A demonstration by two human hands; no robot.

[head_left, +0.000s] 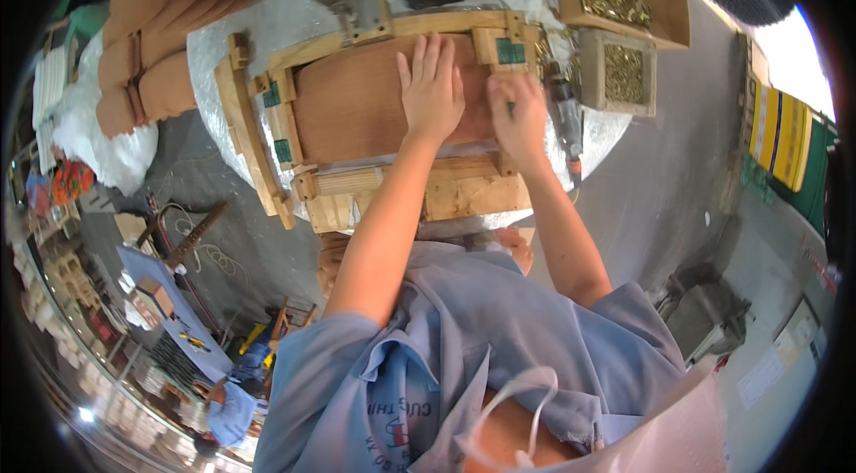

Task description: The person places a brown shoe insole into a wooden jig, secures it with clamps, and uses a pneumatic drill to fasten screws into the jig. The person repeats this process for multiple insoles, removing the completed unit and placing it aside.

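We have a brown wooden panel [348, 107] lying flat inside a wooden frame [477, 197] on the worktable, in front of our body. Its long axis runs left to right across us, tilted a little so that the right end sits farther from us than the left. Our left hand [432, 88] lies flat on its upper face, right of the middle, fingers slightly spread and pointing away from us, across that axis. Our right hand [519, 116] is curled at the panel's right end, and we cannot tell what, if anything, it pinches. Green pads [510, 51] show on the frame's end pieces. Just right of that hand we see a power tool [565, 112], with a tray of brass-coloured pieces [627, 76] beyond it.
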